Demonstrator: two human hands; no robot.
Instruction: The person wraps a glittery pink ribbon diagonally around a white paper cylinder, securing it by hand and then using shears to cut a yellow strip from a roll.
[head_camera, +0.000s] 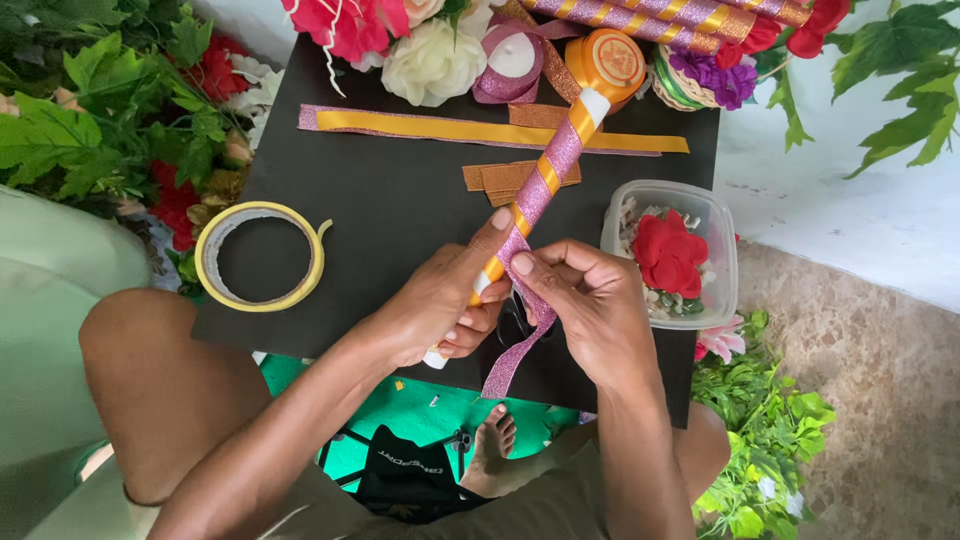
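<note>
My left hand (440, 305) grips the lower end of a white stick (552, 165) wound with pink glitter and orange ribbon. The stick slants up to the right over a black board (400, 210). My right hand (585, 295) pinches the pink glitter ribbon (510, 365) against the stick near its lower end. The loose ribbon tail hangs down past the board's front edge. An orange ribbon roll (610, 62) lies at the stick's top end.
A ring of yellow tape (262, 256) rests on the board's left part. At the right stands a clear plastic box (672, 255) holding a red fabric flower. Ribbon strips (480, 130), a pink ribbon roll (512, 62), wrapped sticks and artificial flowers line the far edge. Green leaves flank both sides.
</note>
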